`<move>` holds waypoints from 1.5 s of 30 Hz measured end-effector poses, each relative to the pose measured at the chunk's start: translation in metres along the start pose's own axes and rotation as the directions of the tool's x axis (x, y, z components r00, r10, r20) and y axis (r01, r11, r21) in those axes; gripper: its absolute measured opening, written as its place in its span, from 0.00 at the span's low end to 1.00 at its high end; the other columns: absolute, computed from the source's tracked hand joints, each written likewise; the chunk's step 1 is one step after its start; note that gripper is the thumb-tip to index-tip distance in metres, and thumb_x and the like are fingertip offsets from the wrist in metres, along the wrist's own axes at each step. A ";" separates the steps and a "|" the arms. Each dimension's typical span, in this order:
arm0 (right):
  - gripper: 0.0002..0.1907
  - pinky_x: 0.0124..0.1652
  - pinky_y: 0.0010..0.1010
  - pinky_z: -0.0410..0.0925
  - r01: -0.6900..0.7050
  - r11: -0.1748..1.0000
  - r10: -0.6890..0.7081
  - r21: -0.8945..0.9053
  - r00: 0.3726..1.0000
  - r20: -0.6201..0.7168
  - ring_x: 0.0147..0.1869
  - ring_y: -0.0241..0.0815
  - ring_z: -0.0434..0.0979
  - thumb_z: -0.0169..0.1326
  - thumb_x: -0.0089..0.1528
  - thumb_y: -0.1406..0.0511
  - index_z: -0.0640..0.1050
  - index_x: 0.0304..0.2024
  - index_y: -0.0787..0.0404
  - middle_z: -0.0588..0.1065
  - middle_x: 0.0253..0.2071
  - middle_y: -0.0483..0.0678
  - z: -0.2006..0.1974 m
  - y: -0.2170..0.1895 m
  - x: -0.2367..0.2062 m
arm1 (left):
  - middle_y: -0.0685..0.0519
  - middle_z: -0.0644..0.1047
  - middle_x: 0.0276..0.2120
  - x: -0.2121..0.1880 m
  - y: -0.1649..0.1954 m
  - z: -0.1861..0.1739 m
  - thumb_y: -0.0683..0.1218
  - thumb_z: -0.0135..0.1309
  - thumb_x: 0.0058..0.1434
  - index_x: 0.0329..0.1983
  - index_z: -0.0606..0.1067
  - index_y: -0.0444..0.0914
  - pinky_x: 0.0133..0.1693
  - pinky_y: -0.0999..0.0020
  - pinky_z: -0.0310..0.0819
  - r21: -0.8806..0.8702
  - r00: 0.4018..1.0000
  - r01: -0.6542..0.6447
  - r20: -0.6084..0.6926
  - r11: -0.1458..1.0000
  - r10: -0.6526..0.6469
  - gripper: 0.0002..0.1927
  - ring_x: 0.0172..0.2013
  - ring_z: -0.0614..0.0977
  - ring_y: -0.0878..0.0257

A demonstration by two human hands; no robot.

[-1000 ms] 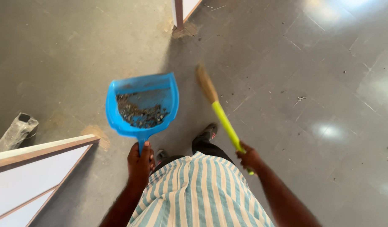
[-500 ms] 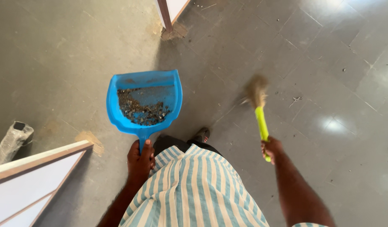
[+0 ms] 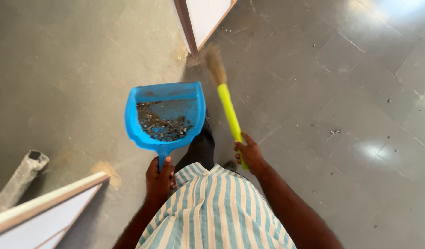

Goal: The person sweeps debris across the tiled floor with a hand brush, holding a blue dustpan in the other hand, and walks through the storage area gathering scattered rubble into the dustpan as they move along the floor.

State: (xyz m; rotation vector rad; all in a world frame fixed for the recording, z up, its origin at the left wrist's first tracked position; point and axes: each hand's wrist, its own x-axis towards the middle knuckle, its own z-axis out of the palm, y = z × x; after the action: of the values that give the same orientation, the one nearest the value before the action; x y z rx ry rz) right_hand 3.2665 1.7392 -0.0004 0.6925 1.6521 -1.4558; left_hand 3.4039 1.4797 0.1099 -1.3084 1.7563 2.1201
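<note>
My left hand (image 3: 159,180) grips the handle of a blue dustpan (image 3: 166,115), held level above the floor with dark dirt and debris in its tray. My right hand (image 3: 249,152) is closed around the yellow-green handle of a small broom (image 3: 224,92). Its straw bristles point forward, towards the foot of a white panel with a brown edge (image 3: 198,20). The broom is just right of the dustpan and apart from it. My striped shirt and one dark trouser leg fill the bottom of the view.
The floor is grey tile (image 3: 351,92) with specks of dirt and a bright glare at right. A white board with a pale wooden edge (image 3: 42,207) lies at lower left, and a grey square tube (image 3: 21,177) rests beside it.
The broom has swung from the right side back in beside the dustpan, bristles now pointing ahead. The white panel ahead has come closer in view. The dustpan stays in my left hand.
</note>
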 end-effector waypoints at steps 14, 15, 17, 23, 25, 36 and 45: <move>0.36 0.26 0.30 0.67 0.041 0.991 -0.020 0.127 0.986 -0.163 0.28 0.38 0.67 0.49 0.69 0.65 0.54 0.77 0.49 0.68 0.31 0.48 0.052 -0.123 0.120 | 0.55 0.66 0.20 0.129 0.135 0.013 0.54 0.52 0.67 0.34 0.68 0.37 0.17 0.71 0.60 0.151 0.999 -0.042 0.031 0.988 0.038 0.16 0.15 0.65 0.69; 0.36 0.26 0.30 0.68 0.083 0.993 -0.069 0.080 0.985 -0.160 0.28 0.38 0.67 0.50 0.69 0.65 0.53 0.77 0.49 0.69 0.32 0.48 0.051 -0.130 0.121 | 0.55 0.67 0.20 0.133 0.139 0.013 0.54 0.52 0.68 0.35 0.68 0.37 0.17 0.71 0.60 0.161 0.999 -0.040 0.024 0.986 0.036 0.16 0.15 0.66 0.70; 0.37 0.25 0.30 0.68 0.050 0.998 -0.045 0.037 0.991 -0.127 0.27 0.37 0.67 0.51 0.67 0.65 0.55 0.77 0.48 0.70 0.31 0.46 0.043 -0.151 0.132 | 0.55 0.67 0.20 0.142 0.145 0.015 0.54 0.52 0.68 0.35 0.68 0.37 0.17 0.71 0.60 0.161 1.000 -0.019 0.014 0.987 0.017 0.16 0.15 0.66 0.70; 0.31 0.21 0.29 0.64 0.004 0.951 0.009 0.310 0.999 -0.040 0.23 0.36 0.66 0.51 0.68 0.68 0.61 0.73 0.63 0.69 0.28 0.47 0.023 -0.219 0.207 | 0.55 0.66 0.18 0.153 0.141 0.011 0.53 0.52 0.67 0.35 0.69 0.37 0.16 0.71 0.60 0.148 0.999 0.020 0.028 0.989 -0.025 0.15 0.13 0.65 0.69; 0.28 0.20 0.30 0.64 0.069 0.925 -0.043 0.374 0.996 -0.078 0.23 0.37 0.67 0.50 0.70 0.68 0.62 0.71 0.69 0.68 0.28 0.48 0.033 -0.227 0.216 | 0.54 0.66 0.18 0.154 0.140 0.006 0.53 0.52 0.67 0.35 0.68 0.36 0.16 0.70 0.61 0.176 0.998 -0.021 0.059 0.984 0.011 0.16 0.13 0.65 0.69; 0.31 0.28 0.29 0.70 -0.135 0.986 0.124 -0.100 0.987 -0.105 0.28 0.37 0.69 0.50 0.67 0.64 0.63 0.73 0.47 0.72 0.30 0.45 0.042 -0.164 0.094 | 0.56 0.66 0.19 0.180 0.158 0.038 0.54 0.51 0.68 0.36 0.68 0.37 0.17 0.72 0.60 0.135 0.991 0.040 0.124 0.990 -0.057 0.15 0.14 0.65 0.70; 0.25 0.20 0.32 0.63 -0.133 0.849 0.305 0.511 0.913 -0.269 0.23 0.40 0.66 0.51 0.70 0.64 0.65 0.67 0.69 0.68 0.28 0.50 -0.020 -0.077 0.111 | 0.56 0.67 0.19 0.208 0.173 0.066 0.55 0.52 0.68 0.34 0.67 0.38 0.16 0.72 0.59 0.213 0.950 -0.015 0.307 0.977 -0.052 0.17 0.14 0.65 0.71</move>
State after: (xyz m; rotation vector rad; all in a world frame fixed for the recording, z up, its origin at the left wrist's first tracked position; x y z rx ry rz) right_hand 3.1403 1.7321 -0.0534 1.4453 1.3854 -1.6566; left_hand 3.1412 1.3884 0.1043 -0.8774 1.7655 1.9339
